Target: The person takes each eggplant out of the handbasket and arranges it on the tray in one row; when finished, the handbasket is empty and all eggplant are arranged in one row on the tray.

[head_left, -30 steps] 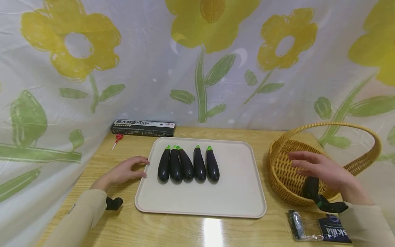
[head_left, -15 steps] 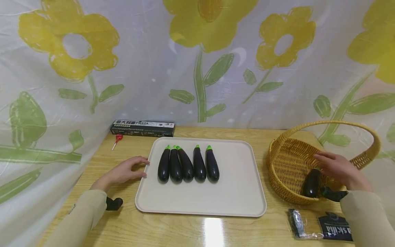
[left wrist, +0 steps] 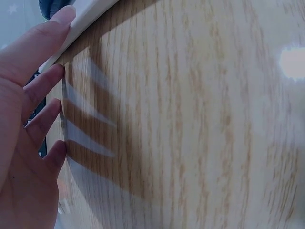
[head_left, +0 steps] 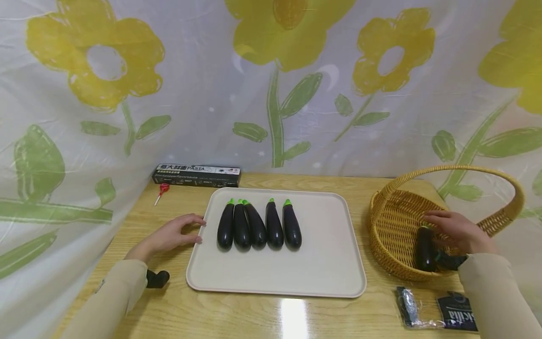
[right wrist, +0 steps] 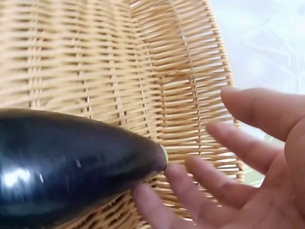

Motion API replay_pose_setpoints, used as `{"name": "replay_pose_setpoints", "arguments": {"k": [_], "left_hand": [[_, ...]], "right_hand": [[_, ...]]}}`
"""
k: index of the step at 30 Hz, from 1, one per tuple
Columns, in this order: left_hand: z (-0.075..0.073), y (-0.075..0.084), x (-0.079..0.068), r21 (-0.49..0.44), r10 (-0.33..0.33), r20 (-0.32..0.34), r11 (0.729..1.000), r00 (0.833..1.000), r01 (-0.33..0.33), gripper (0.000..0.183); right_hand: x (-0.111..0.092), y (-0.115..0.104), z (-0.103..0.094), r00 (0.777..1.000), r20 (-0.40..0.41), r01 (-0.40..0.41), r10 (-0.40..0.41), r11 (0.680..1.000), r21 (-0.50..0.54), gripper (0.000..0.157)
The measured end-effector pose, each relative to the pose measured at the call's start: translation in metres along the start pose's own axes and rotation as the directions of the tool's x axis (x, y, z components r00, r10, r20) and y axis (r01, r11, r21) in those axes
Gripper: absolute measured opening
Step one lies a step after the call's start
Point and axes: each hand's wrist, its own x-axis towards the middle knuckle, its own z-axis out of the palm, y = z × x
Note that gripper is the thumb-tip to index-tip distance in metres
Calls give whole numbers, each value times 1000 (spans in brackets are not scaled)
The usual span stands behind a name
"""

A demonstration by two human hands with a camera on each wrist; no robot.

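Note:
Inside the wicker basket (head_left: 391, 230) at the right lies a dark eggplant (head_left: 425, 252) with a green stem end. My right hand (head_left: 459, 233) reaches into the basket beside it. In the right wrist view, the right fingers (right wrist: 209, 179) are spread, with fingertips right at the narrow end of the eggplant (right wrist: 71, 167). My left hand (head_left: 171, 234) rests by the left rim of the beige tray (head_left: 326, 263), fingers loosely bent and holding nothing. Several more eggplants (head_left: 258, 230) lie side by side on the tray, green ends pointing away.
A dark pasta box (head_left: 196, 175) stands at the back left, with a red lollipop (head_left: 163, 189) near it. Front right of the table lies a clear plastic packet (head_left: 423, 310) with a black label. The basket's tall handle (head_left: 461, 168) arches over the right hand. A flowered cloth (head_left: 203, 94) hangs behind.
My right hand has dropped from above the basket down into it, next to the eggplant. That eggplant has turned slightly. The left hand has stayed at the tray's rim.

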Motion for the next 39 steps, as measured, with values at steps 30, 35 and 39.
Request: {"name": "replay_pose_setpoints", "arguments": {"k": [30, 35, 39], "left_hand": [[-1, 3, -1, -3, 3, 6, 1000, 1000, -3, 44], [-1, 2, -1, 8, -4, 4, 1000, 1000, 4, 45], [-1, 2, -1, 14, -14, 5, 1000, 1000, 14, 45]], "right_hand": [[18, 12, 9, 992, 90, 76, -86, 991, 110, 61], [18, 12, 12, 983, 170, 60, -77, 993, 101, 63], [18, 12, 14, 983, 168, 66, -75, 996, 59, 67]]}}
